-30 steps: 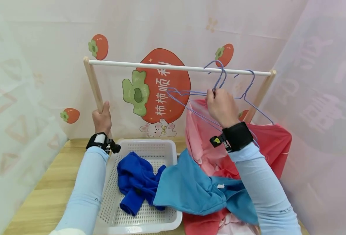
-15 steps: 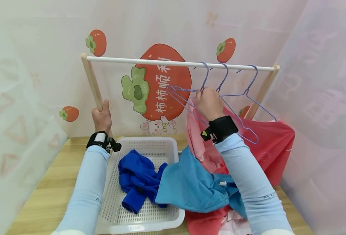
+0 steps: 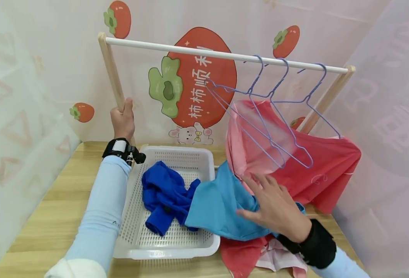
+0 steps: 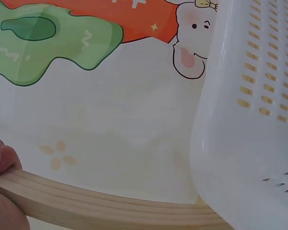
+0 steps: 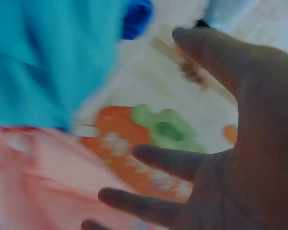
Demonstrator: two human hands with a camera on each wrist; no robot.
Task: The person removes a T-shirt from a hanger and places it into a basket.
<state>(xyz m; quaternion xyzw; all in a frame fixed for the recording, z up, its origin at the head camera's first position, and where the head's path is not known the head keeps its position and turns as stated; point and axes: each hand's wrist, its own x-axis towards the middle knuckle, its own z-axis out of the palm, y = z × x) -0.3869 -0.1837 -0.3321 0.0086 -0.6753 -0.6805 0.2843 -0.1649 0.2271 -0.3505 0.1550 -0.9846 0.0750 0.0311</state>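
Note:
My left hand (image 3: 122, 121) grips the left wooden post (image 3: 111, 73) of a small clothes rack, thumb upward. In the left wrist view, fingers wrap the pale post (image 4: 110, 208). My right hand (image 3: 275, 206) is spread with nothing in it, over a teal garment (image 3: 215, 208); whether it touches the cloth cannot be told. The right wrist view shows its fingers apart beside the blurred teal cloth (image 5: 53, 57). Blue wire hangers (image 3: 254, 83) hang from the white rod (image 3: 163, 47). A red-and-pink garment (image 3: 329, 166) hangs on the rightmost hanger (image 3: 308, 98); the other two hold no clothes.
A white perforated basket (image 3: 173, 254) stands on the wooden table (image 3: 58, 185), holding a crumpled royal-blue garment (image 3: 164, 189). The teal cloth overlaps its right rim. Red cloth (image 3: 242, 253) and pale pink cloth (image 3: 282, 256) lie below the teal one. A printed curtain (image 3: 149, 23) hangs behind.
My right hand has slid a hanger left along the rod, let go and dropped to the teal garment, its fingers spreading. The left hand keeps its grip. The head view has tilted down.

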